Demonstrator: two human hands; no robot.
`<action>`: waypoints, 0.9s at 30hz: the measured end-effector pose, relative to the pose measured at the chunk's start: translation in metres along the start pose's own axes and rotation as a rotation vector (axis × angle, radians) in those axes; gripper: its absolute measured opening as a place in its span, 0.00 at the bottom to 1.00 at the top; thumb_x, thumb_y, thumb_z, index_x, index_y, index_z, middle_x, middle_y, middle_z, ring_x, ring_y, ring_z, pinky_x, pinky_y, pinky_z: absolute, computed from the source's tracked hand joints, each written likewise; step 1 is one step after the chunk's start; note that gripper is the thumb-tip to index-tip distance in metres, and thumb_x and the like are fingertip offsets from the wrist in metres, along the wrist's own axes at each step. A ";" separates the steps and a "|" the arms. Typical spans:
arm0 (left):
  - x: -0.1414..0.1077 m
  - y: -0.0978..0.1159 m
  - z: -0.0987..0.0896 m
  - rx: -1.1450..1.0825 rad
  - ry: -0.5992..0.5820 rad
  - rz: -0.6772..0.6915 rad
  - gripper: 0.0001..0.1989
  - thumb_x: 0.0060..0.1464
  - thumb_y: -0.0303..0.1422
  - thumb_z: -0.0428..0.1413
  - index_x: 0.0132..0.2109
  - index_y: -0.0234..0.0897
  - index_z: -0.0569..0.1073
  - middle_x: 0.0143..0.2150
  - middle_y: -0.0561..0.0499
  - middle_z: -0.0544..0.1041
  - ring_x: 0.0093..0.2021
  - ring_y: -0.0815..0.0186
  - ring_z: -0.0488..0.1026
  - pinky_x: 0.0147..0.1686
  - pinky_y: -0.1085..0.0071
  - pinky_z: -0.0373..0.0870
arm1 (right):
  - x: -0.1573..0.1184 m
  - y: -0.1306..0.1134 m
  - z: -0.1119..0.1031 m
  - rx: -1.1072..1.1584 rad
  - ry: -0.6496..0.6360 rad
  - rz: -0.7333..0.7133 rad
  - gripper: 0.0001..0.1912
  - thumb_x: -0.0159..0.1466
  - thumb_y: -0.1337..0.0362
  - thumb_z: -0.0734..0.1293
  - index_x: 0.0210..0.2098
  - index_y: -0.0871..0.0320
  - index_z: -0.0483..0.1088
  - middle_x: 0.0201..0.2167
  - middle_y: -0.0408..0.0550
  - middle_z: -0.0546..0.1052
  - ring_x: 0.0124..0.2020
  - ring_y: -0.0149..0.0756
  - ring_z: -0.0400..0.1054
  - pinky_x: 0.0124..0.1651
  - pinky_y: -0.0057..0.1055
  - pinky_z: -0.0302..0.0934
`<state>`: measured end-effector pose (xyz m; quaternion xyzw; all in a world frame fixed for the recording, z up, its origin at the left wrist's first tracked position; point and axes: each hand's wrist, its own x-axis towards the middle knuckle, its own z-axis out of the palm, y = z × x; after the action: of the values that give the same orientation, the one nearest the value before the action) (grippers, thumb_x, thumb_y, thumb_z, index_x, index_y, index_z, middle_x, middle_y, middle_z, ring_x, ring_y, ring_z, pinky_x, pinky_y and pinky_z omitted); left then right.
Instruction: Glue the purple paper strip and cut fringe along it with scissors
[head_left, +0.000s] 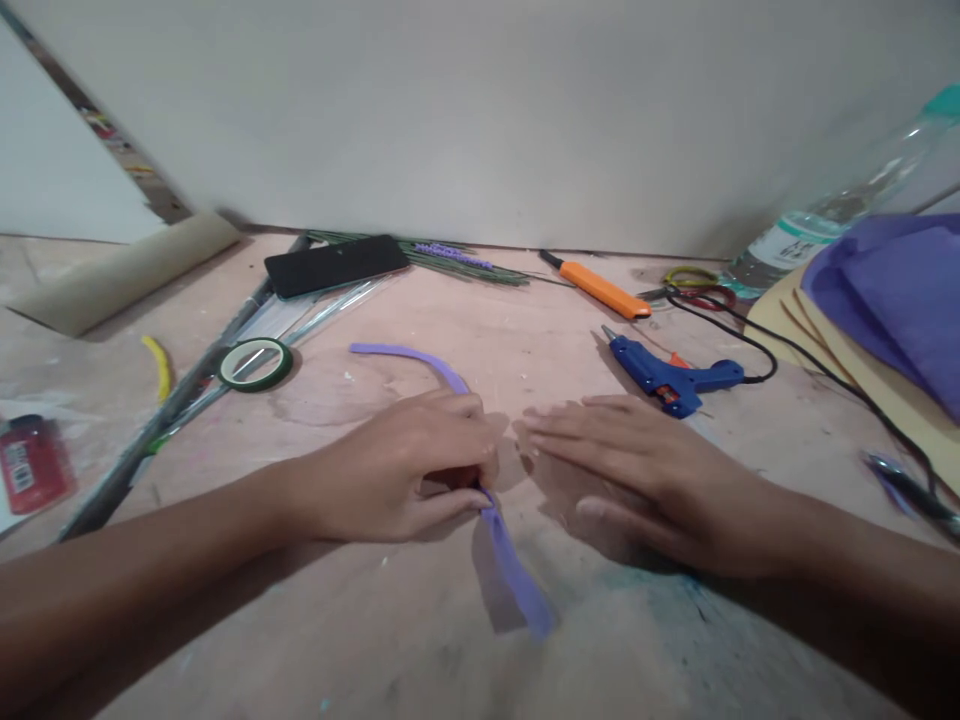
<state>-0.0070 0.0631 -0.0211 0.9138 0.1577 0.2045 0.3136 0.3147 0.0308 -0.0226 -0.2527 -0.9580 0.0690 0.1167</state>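
As if it is seeking control, the left hand (420, 460) is pinching a thin, purple, paper-like strip (516, 572).
The right hand (649, 460) is extending flat nearby, apparently empty.

Plain pale-grey wall (480, 120) behind a smudged, pinkish work surface (480, 320) in soft, dim light.

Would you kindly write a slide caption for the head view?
Left hand pinching a purple strip, right hand open beside it, near a blue glue gun.
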 end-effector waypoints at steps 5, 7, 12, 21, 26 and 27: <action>0.001 -0.002 -0.001 -0.058 -0.010 0.011 0.09 0.72 0.30 0.62 0.39 0.40 0.73 0.34 0.53 0.75 0.38 0.61 0.68 0.40 0.64 0.62 | -0.035 0.065 -0.032 -0.291 0.192 0.220 0.14 0.77 0.58 0.62 0.53 0.53 0.79 0.59 0.62 0.83 0.66 0.67 0.74 0.68 0.66 0.65; 0.001 -0.003 -0.001 -0.097 -0.015 0.006 0.10 0.72 0.30 0.62 0.39 0.40 0.73 0.35 0.53 0.75 0.39 0.61 0.68 0.41 0.64 0.62 | -0.052 0.089 -0.043 -0.309 0.170 0.317 0.18 0.77 0.53 0.60 0.49 0.54 0.78 0.53 0.60 0.83 0.64 0.69 0.75 0.65 0.64 0.66; 0.001 -0.006 0.000 -0.165 -0.020 -0.005 0.12 0.71 0.29 0.64 0.38 0.40 0.71 0.33 0.54 0.74 0.38 0.62 0.67 0.41 0.65 0.61 | -0.080 0.103 -0.046 -0.220 0.025 0.416 0.15 0.69 0.56 0.67 0.52 0.53 0.75 0.45 0.57 0.85 0.43 0.62 0.83 0.43 0.56 0.76; 0.001 -0.004 -0.003 -0.154 -0.024 -0.019 0.08 0.71 0.29 0.64 0.40 0.40 0.75 0.34 0.54 0.76 0.39 0.63 0.69 0.43 0.67 0.63 | -0.047 0.067 -0.030 -0.294 0.196 0.483 0.10 0.70 0.58 0.67 0.47 0.52 0.76 0.43 0.60 0.82 0.50 0.68 0.76 0.60 0.68 0.62; 0.003 -0.004 -0.003 -0.177 -0.032 -0.031 0.09 0.72 0.31 0.63 0.39 0.40 0.73 0.34 0.54 0.76 0.40 0.62 0.69 0.43 0.67 0.63 | -0.016 0.044 -0.016 -0.019 0.473 0.662 0.06 0.72 0.55 0.70 0.44 0.49 0.74 0.42 0.55 0.81 0.48 0.61 0.76 0.54 0.59 0.66; 0.004 -0.004 -0.003 -0.184 -0.036 -0.028 0.09 0.72 0.31 0.63 0.39 0.41 0.73 0.34 0.53 0.76 0.40 0.61 0.69 0.44 0.66 0.64 | -0.011 0.037 -0.010 0.085 0.489 0.703 0.07 0.72 0.55 0.71 0.45 0.49 0.74 0.40 0.53 0.82 0.45 0.58 0.77 0.51 0.55 0.69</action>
<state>-0.0057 0.0692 -0.0210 0.8822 0.1454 0.1972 0.4021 0.3441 0.0576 -0.0220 -0.5678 -0.7540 0.0819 0.3201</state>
